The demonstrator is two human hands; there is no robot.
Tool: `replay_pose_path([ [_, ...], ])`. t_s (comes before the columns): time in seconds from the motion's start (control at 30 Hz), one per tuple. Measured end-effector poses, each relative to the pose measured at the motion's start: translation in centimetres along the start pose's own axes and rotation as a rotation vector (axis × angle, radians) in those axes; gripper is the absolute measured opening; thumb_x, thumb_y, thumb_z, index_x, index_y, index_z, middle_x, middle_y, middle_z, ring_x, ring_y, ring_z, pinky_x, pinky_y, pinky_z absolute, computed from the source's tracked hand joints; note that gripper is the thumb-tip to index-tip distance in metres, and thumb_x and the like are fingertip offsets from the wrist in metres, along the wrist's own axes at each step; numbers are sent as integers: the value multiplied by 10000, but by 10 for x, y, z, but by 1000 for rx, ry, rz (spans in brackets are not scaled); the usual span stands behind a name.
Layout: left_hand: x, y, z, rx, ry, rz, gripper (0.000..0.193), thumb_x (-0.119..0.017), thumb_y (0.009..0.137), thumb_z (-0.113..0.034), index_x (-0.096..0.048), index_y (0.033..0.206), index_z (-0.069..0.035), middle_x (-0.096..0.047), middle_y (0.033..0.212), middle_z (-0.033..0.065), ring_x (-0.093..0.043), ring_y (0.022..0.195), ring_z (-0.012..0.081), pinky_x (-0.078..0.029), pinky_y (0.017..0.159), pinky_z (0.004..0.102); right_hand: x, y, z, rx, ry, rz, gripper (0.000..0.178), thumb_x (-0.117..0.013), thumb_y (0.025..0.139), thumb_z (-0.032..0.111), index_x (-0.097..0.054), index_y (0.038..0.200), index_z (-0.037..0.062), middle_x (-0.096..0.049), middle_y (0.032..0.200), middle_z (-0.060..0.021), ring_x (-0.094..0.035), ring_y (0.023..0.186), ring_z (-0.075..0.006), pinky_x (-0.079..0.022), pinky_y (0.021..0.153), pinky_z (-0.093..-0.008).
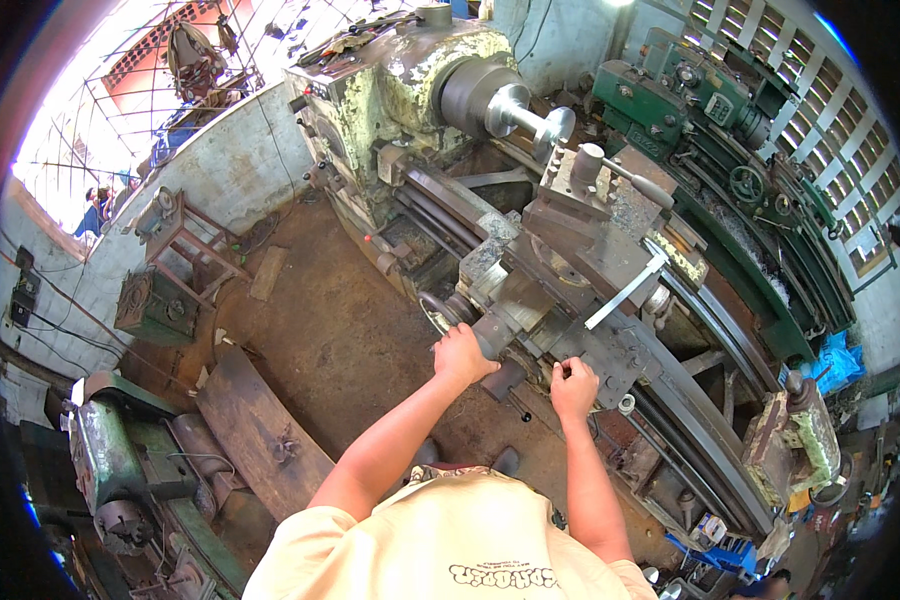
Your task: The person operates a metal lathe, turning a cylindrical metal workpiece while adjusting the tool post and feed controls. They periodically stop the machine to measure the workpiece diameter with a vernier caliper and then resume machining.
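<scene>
In front of me is a large, worn metal lathe, its chuck (468,97) gripping a shiny turned workpiece (511,110) with a disc at its outer end. My left hand (460,356) is closed round the lower part of a handwheel (436,312) on the carriage. A dark cylindrical knob (504,378) sits just below its thumb. Over the carriage's right side, my right hand (574,390) has its fingers curled together; whatever they hold is hidden. The tool post (576,180), with its long clamp handle (646,186), stands near the workpiece. A flat steel bar (625,291) lies across the slide.
A green lathe (715,120) stands at the far right, with a blue plastic bag (838,362) by its end. Another green machine (120,450) and a wooden board (262,425) are at lower left. The tailstock (800,435) sits at right.
</scene>
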State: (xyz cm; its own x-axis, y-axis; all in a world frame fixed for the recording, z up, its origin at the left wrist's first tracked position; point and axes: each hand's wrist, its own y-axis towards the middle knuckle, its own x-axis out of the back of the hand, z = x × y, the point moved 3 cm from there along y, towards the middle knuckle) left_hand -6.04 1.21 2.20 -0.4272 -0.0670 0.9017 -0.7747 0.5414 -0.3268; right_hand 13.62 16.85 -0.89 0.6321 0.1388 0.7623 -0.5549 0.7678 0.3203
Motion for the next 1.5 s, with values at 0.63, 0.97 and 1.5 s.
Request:
replay_pose_path([
  [0.63,-20,-16,-18,-33,311,-264,1115,-916,677,-596,-440,1397,110,-559,1346,237,-582,1249,386,-445,1114,520,3,1,4,-7,5,-17,193,-781,876,210,-656,840,67,-686,821,-116,-652,830,-347,-451,784,-473],
  [0.97,6,40,23,-105,-210,367,1015,-894,621,-694,-676,1122,161,-736,1112,309,-720,1119,383,-560,970,453,4,0,6,1,2,-29,192,-783,875,204,-651,848,68,-684,822,-116,-652,829,-343,-457,793,-471],
  [1.5,-4,52,47,-72,-527,423,1070,-894,636,-654,-641,1282,161,-691,1269,287,-669,1198,373,-507,1031,446,1,1,3,-16,0,-23,171,-773,880,206,-665,868,74,-681,814,-116,-652,848,-344,-452,802,-475],
])
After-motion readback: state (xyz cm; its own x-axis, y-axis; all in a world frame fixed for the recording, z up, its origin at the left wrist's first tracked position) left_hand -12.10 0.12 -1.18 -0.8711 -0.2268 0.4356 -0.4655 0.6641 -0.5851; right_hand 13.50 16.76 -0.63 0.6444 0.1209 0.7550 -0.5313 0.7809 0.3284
